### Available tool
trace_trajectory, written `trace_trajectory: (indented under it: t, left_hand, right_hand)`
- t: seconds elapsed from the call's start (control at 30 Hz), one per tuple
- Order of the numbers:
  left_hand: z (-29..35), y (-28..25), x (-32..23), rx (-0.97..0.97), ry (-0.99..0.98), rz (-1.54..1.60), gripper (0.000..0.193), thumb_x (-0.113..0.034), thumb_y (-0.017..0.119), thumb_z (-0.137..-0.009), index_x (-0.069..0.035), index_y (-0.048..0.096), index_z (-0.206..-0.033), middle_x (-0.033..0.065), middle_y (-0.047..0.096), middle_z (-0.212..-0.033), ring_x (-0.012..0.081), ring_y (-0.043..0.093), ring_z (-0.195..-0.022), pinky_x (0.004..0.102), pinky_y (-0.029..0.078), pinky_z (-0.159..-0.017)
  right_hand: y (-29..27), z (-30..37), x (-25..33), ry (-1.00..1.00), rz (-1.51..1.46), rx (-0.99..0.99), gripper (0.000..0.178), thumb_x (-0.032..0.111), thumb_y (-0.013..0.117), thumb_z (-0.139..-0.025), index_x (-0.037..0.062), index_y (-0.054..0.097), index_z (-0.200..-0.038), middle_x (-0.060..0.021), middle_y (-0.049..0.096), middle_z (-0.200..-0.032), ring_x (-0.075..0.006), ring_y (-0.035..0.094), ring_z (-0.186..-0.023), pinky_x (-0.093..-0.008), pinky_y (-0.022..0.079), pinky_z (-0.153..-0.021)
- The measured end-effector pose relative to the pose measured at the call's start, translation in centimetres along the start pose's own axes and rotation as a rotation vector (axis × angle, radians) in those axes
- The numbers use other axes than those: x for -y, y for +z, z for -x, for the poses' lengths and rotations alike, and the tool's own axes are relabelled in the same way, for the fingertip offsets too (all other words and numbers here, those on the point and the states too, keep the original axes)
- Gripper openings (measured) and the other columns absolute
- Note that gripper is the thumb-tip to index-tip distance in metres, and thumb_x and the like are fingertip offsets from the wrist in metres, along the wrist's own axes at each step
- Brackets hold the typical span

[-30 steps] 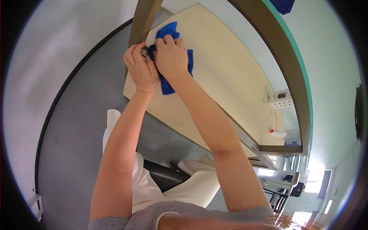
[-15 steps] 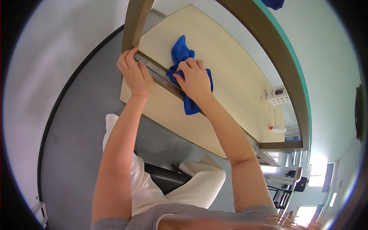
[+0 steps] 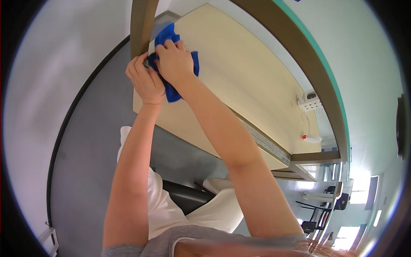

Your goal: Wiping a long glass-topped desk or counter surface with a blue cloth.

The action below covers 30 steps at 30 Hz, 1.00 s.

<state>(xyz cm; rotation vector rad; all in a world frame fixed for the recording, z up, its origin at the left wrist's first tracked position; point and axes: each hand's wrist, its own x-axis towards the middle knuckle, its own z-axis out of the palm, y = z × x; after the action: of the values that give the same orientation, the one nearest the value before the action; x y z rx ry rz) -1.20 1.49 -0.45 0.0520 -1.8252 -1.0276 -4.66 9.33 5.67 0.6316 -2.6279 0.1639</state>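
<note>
My right hand (image 3: 176, 62) presses a crumpled blue cloth (image 3: 166, 33) onto the far-left end of a metal rail (image 3: 269, 143). The rail runs along the brown frame, between two cream panels. Parts of the cloth stick out past the fingers above and below. Right beside it, my left hand (image 3: 145, 81) grips the corner where the brown frame (image 3: 143, 30) meets the rail; its fingertips curl around the edge. The cream panel (image 3: 231, 64) lies beyond both hands, and a nearer cream panel (image 3: 188, 135) sits below the rail.
A white box-shaped power socket (image 3: 309, 101) and a white object with a red tip (image 3: 312, 138) lie toward the right end of the far panel. A teal glass edge (image 3: 319, 55) curves along the frame. Below my arms is a black seat (image 3: 184, 198) on grey floor (image 3: 85, 171).
My right hand has slid the blue cloth leftward and away along the rail, up to my left hand. The left hand keeps its hold on the corner.
</note>
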Motion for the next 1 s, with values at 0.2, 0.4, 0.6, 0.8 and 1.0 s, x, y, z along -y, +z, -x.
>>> trace_trajectory:
  t: [0.2, 0.4, 0.6, 0.8, 1.0]
  left_hand:
    - [-0.4, -0.9, -0.4, 0.037, 0.007, -0.017, 0.041, -0.002, 0.046, -0.078, -0.002, 0.052, -0.119, 0.0180, 0.048, -0.118, 0.0369, 0.039, -0.112, 0.0460, 0.031, -0.099]
    - [0.3, -0.6, -0.1, 0.045, -0.032, -0.040, 0.041, 0.001, 0.046, -0.079, -0.003, 0.052, -0.119, 0.0168, 0.047, -0.119, 0.0366, 0.038, -0.112, 0.0462, 0.033, -0.098]
    - [0.1, -0.3, -0.3, 0.031, -0.009, -0.026, 0.039, 0.000, 0.045, -0.081, -0.003, 0.053, -0.119, 0.0166, 0.049, -0.118, 0.0350, 0.039, -0.114, 0.0449, 0.030, -0.099]
    - [0.1, -0.5, 0.4, 0.006, -0.006, -0.025, 0.038, -0.001, 0.046, -0.081, -0.003, 0.054, -0.118, 0.0161, 0.050, -0.117, 0.0346, 0.039, -0.114, 0.0446, 0.030, -0.100]
    - [0.1, -0.5, 0.7, 0.005, 0.041, -0.067, 0.036, -0.003, 0.047, -0.080, -0.004, 0.055, -0.116, 0.0167, 0.051, -0.116, 0.0357, 0.042, -0.110, 0.0454, 0.032, -0.097]
  right_hand:
    - [-5.7, 7.4, -4.5, 0.044, -0.079, 0.057, 0.021, 0.021, 0.072, -0.077, 0.0137, 0.059, -0.092, -0.0040, 0.056, -0.100, -0.0314, 0.053, -0.102, -0.0422, 0.048, -0.085]
    - [-11.4, 17.4, -12.1, 0.005, -0.078, 0.087, 0.022, 0.015, 0.075, -0.072, 0.0118, 0.060, -0.087, -0.0035, 0.059, -0.102, -0.0303, 0.053, -0.104, -0.0413, 0.047, -0.086]
    - [-15.4, 23.3, -16.4, 0.089, -0.037, 0.153, 0.024, 0.013, 0.077, -0.070, 0.0078, 0.060, -0.086, -0.0067, 0.059, -0.103, -0.0319, 0.052, -0.104, -0.0414, 0.046, -0.088]
    - [-14.1, 21.6, -14.9, 0.056, -0.021, 0.159, 0.023, 0.013, 0.077, -0.070, 0.0070, 0.059, -0.084, -0.0066, 0.059, -0.103, -0.0320, 0.052, -0.104, -0.0421, 0.045, -0.087]
    - [-8.0, 11.5, -8.6, -0.094, -0.055, 0.106, 0.024, 0.018, 0.074, -0.074, 0.0106, 0.058, -0.090, -0.0053, 0.056, -0.100, -0.0313, 0.052, -0.104, -0.0424, 0.047, -0.085]
